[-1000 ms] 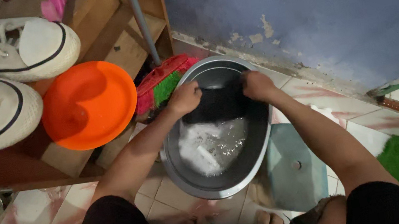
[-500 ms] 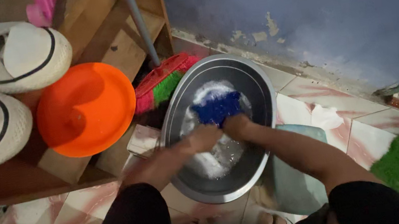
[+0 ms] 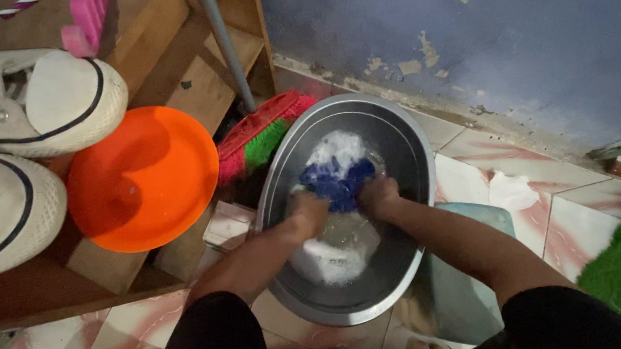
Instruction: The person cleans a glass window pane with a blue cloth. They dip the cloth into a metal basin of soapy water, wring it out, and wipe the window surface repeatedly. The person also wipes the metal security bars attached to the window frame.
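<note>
Head view: the wet blue cloth (image 3: 337, 179) sits in the round grey metal basin (image 3: 412, 153), bunched between both hands. Left hand (image 3: 308, 213) grips it at 8 o'clock, right hand (image 3: 379, 194) at 4 o'clock, equally near.

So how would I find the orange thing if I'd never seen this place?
Start at the wooden shelf on the left, where two white shoes sit. The orange dish lies right beside the shoes' toes, between them and the grey basin on the floor. It is round, plain and bright orange, the only thing of that colour here.
</note>
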